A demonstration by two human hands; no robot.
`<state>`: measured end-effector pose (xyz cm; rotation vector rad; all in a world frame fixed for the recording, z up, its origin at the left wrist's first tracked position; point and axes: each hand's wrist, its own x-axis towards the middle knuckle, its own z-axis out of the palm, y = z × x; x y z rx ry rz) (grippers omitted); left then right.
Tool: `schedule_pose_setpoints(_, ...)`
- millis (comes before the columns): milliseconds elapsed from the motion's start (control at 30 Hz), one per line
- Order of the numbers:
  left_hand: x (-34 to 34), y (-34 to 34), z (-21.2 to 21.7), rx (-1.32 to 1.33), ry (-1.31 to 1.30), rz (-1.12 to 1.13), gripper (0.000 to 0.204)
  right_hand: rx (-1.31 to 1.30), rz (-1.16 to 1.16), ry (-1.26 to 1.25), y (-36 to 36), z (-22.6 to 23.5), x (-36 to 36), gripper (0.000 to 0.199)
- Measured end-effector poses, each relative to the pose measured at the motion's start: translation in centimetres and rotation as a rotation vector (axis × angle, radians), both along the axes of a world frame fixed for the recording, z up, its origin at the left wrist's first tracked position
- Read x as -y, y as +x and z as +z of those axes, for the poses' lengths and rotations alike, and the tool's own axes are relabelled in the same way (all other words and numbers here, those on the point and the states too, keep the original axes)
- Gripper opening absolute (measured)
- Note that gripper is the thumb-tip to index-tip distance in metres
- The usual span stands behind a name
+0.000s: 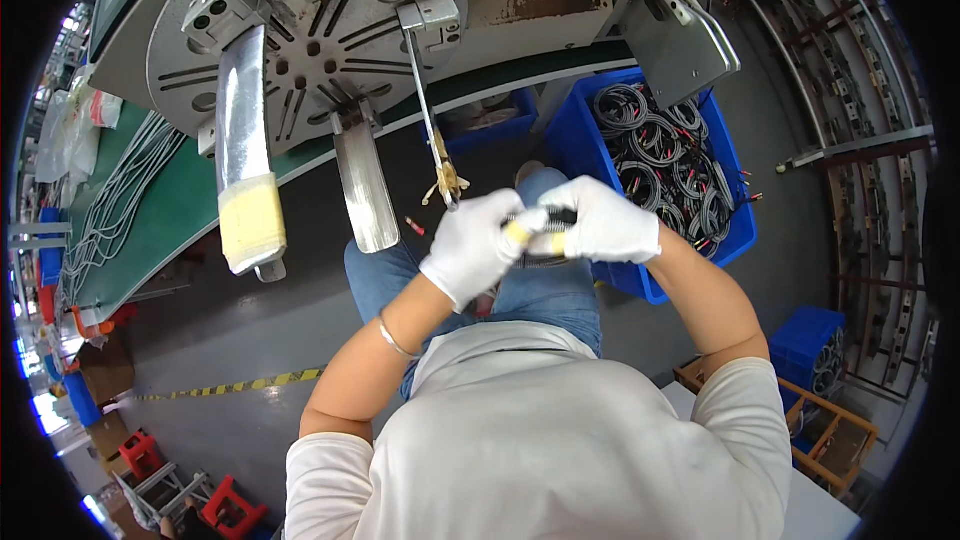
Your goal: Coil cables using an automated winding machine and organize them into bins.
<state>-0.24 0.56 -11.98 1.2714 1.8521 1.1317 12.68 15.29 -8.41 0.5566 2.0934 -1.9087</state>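
Observation:
In front of my lap, both gloved hands are closed round a small dark and grey bundle (562, 217), apparently coiled cable, mostly hidden by the gloves and blurred. My left hand (478, 245) grips its left side, and my right hand (605, 224) its right side, fingers almost touching. Yellow patches show at the fingertips of both gloves. A red-tipped cable end (414, 226) sticks out left of my left hand. Just above that hand hangs a thin metal arm (436, 145) with a brass-coloured clip at its tip.
A slotted round machine plate (310, 65) carries a curved metal arm with a yellow-wrapped end (252, 225) and a shorter metal arm (366, 185). Coiled grey cables fill a blue bin (735, 155) at right. Loose grey cables (125, 190) lie on the green bench at left.

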Motion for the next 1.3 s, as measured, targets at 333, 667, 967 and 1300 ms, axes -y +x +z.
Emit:
schedule_pose_setpoints(333,-2.5,0.2,3.5,0.313,-0.209,0.007,0.045,-0.092,-0.238,0.341,0.2,0.4,-1.7,0.017)
schedule_pose_setpoints(667,-4.2,4.7,8.3,-0.469,0.369,-0.001,0.038,-0.185,-0.297,0.815,4.7,4.1,-2.2,0.011)
schedule_pose_setpoints(967,-3.8,9.0,3.4,0.075,0.077,-0.593,0.049,-0.385,-0.885,0.521,13.7,4.8,-5.8,0.011)
schedule_pose_setpoints(1300,-8.9,9.3,3.6,0.177,0.083,-0.141,0.011,-0.760,-1.214,-0.191,11.7,1.6,-3.7,0.024)
